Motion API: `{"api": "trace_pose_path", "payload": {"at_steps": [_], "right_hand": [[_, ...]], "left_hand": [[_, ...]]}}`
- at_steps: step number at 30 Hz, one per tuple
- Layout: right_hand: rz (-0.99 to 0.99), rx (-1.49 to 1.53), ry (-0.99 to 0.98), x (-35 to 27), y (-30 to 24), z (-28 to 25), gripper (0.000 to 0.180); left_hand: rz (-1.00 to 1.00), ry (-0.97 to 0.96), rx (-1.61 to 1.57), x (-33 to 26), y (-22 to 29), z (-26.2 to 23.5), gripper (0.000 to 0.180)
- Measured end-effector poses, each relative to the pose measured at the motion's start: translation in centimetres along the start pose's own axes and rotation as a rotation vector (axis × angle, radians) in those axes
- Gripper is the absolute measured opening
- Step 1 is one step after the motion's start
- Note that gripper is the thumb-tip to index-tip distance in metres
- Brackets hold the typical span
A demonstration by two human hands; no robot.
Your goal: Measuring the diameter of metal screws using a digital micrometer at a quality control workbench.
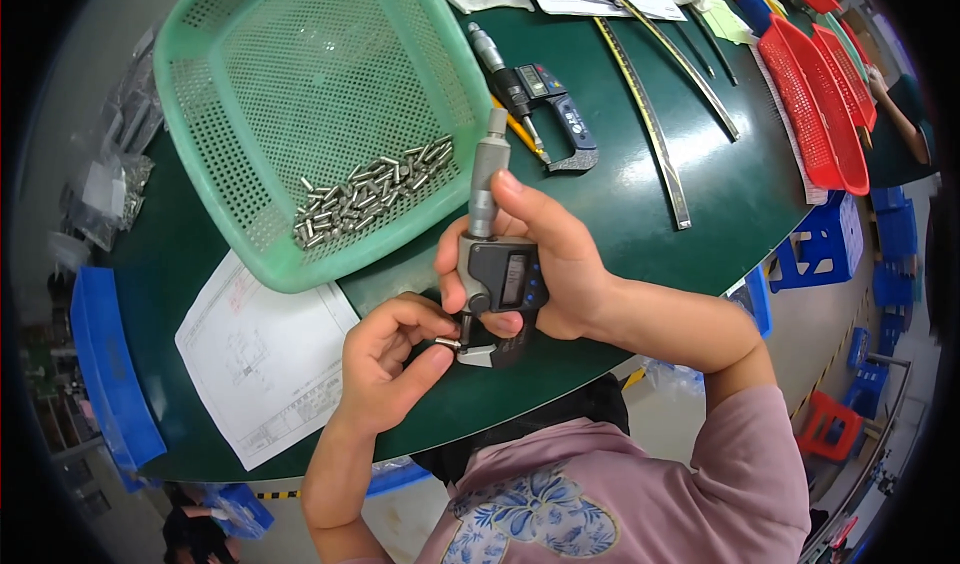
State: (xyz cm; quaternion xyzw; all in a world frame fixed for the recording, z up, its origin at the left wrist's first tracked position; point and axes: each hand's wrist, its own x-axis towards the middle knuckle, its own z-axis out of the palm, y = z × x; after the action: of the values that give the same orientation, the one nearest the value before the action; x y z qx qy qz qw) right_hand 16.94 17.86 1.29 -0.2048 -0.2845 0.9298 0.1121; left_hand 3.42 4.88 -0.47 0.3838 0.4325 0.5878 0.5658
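Gripping a digital micrometer (497,274) above the green table (620,204), the right hand (550,259) is closed around it. The left hand (385,364) pinches a small metal pin (447,342) at its measuring faces.

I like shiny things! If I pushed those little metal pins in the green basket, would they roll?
Probably. The pins look like smooth round cylinders, so they would likely roll or scatter. The basket rim should stop them. Being tiny and shiny, they are probably slippery to pinch.

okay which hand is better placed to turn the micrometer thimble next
Right. The right hand grips the micrometer, thumb beside its thimble; the left hand is pinching the pin at the anvil.
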Motion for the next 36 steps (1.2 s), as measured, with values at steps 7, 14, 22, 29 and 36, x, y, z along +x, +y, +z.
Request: {"api": "trace_pose_path", "payload": {"at_steps": [7,14,22,29,36], "right_hand": [[-0.018,-0.025,-0.025,-0.10,0.11,0.10,0.064],[-0.037,-0.043,0.009,-0.11,0.06,0.20,0.069],[0.018,0.085,-0.020,0.08,0.16,-0.32,0.068],[0.016,0.015,0.013,0.07,-0.04,-0.05,0.064],[-0.010,-0.016,0.016,0.01,-0.07,0.03,0.061]], "left_hand": [[-0.092,0.005,-0.038,-0.26,0.04,-0.19,0.013],[-0.035,-0.010,-0.058,0.12,0.13,0.07,0.013],[0.051,-0.056,-0.026,0.28,-0.17,-0.16,0.017],[0.049,-0.056,0.001,0.31,-0.06,-0.10,0.018],[-0.072,-0.010,-0.061,0.08,0.22,0.16,0.016]]}}
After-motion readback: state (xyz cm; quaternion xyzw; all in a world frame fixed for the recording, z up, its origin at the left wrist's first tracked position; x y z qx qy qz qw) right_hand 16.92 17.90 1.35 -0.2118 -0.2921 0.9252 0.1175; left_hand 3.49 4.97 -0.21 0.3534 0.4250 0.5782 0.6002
